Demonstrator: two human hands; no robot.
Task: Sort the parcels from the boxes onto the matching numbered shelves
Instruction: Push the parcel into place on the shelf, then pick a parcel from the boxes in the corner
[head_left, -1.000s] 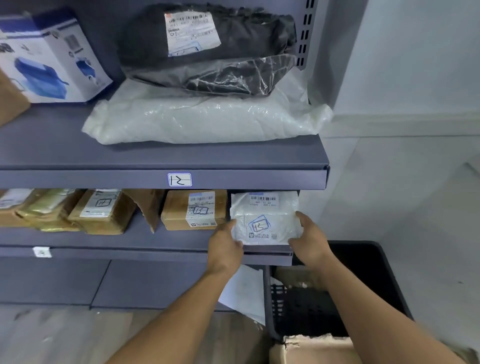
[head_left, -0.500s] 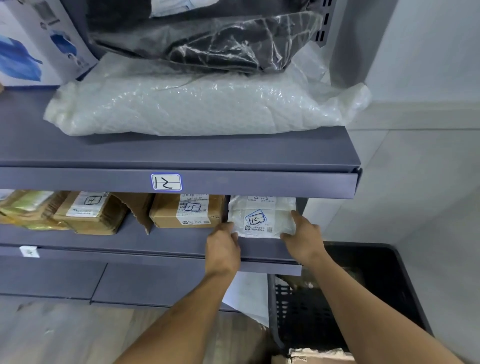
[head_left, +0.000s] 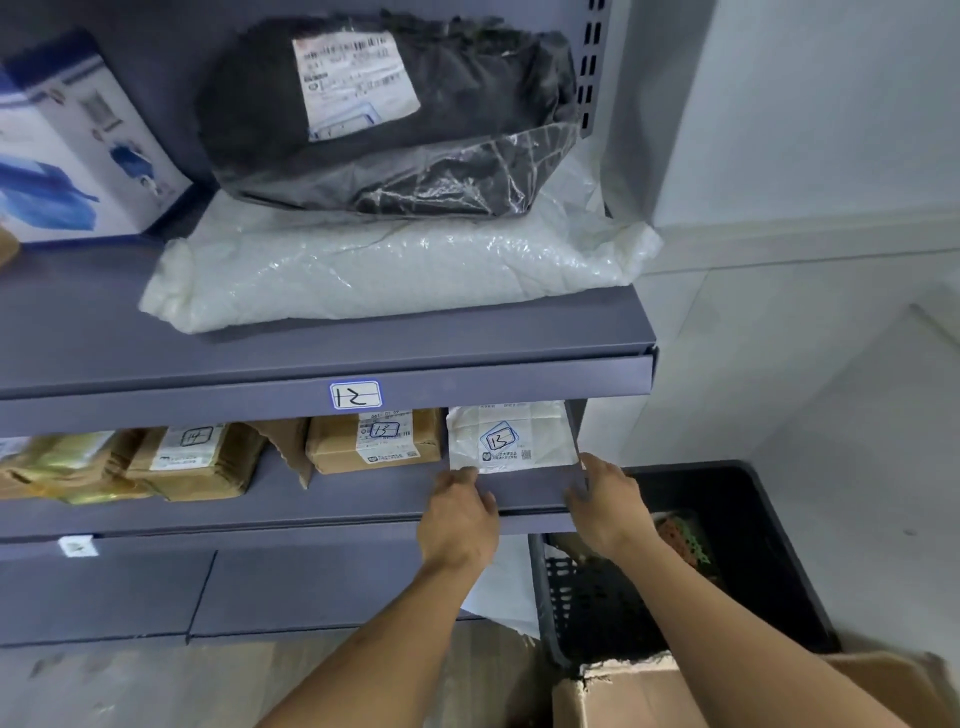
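Observation:
A white parcel (head_left: 511, 436) marked 13 lies flat at the right end of the lower shelf (head_left: 363, 501), under the shelf labelled 12 (head_left: 356, 395). My left hand (head_left: 457, 514) is at its front left corner, with the fingertips touching the parcel's edge. My right hand (head_left: 608, 506) is at its front right corner, fingers relaxed over the shelf's end. Neither hand grips the parcel. A brown parcel (head_left: 371, 441), also marked 13, sits just left of it.
Further left lies a brown parcel marked 14 (head_left: 195, 457). The shelf above carries a black bag (head_left: 389, 119) on a white bubble-wrap bag (head_left: 389, 265) and a blue-white box (head_left: 67, 145). A black crate (head_left: 753, 545) and a torn cardboard box (head_left: 649, 696) stand on the floor at lower right.
The white parcel has slid further back onto the shelf. Both hands have let go of its sides and drawn back to its front corners.

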